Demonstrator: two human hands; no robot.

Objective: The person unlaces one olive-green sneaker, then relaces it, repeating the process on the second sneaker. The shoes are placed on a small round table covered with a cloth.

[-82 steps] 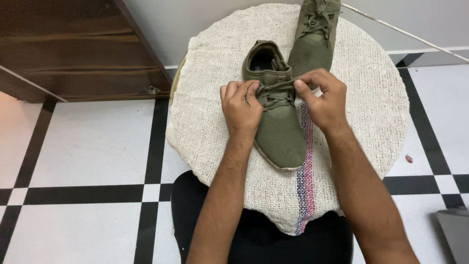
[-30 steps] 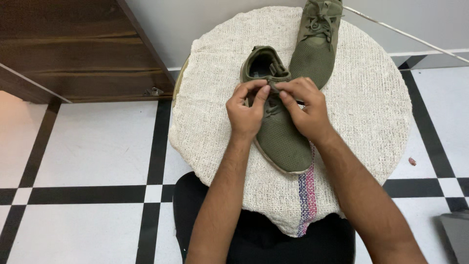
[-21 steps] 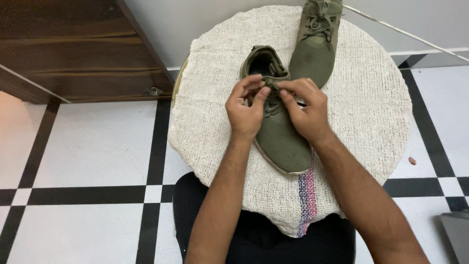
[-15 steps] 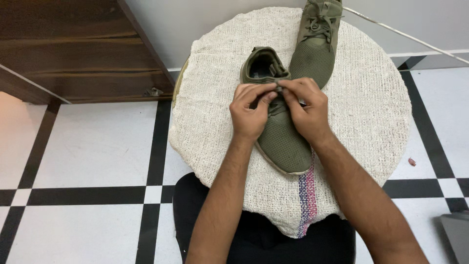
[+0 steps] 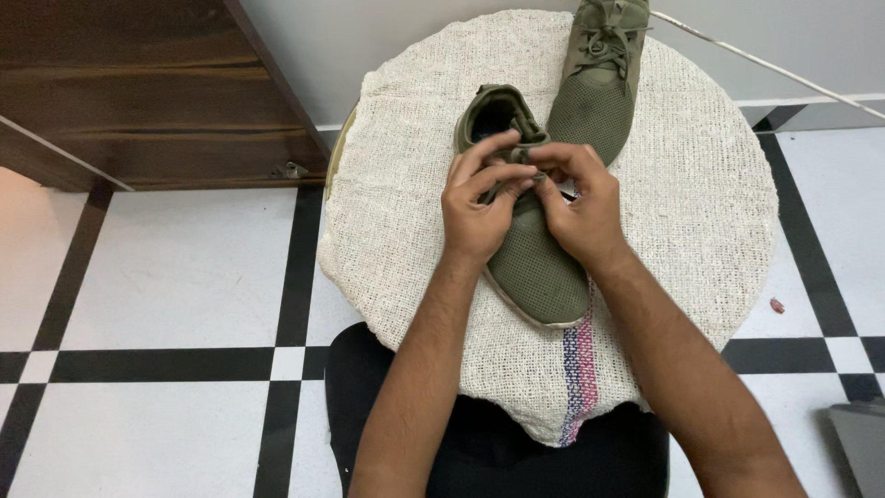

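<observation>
Left hand (image 5: 475, 214): hovering over the near shoe at the centre of the frame, fingers (image 5: 493, 148) curling inward and pinching the lace.
Right hand (image 5: 581, 210): sitting just beside the left hand, fingers (image 5: 553, 155) closing on the same lace, fingertips of both hands touching.
Lace (image 5: 533, 171): olive green, mostly hidden between the 2 sets of fingers above the tongue; knot or loop too covered to tell.
Near shoe (image 5: 530, 263): olive green mesh, lying at the centre of the bench, toe pointing toward the lower right of the frame, open collar toward the top.
Far shoe (image 5: 595, 88): matching olive green, lying at the upper centre of the frame, laces showing, toe just beside the near shoe's collar, heel cut off by the top edge.
Bench (image 5: 701, 194): round, covered by an off-white woven cloth with a red and blue stripe (image 5: 579, 364) running down at the lower centre.
Floor (image 5: 175, 277): white tiles with black bands, filling the left and right of the frame.
Wooden furniture (image 5: 129, 83): dark brown, standing at the upper left.
</observation>
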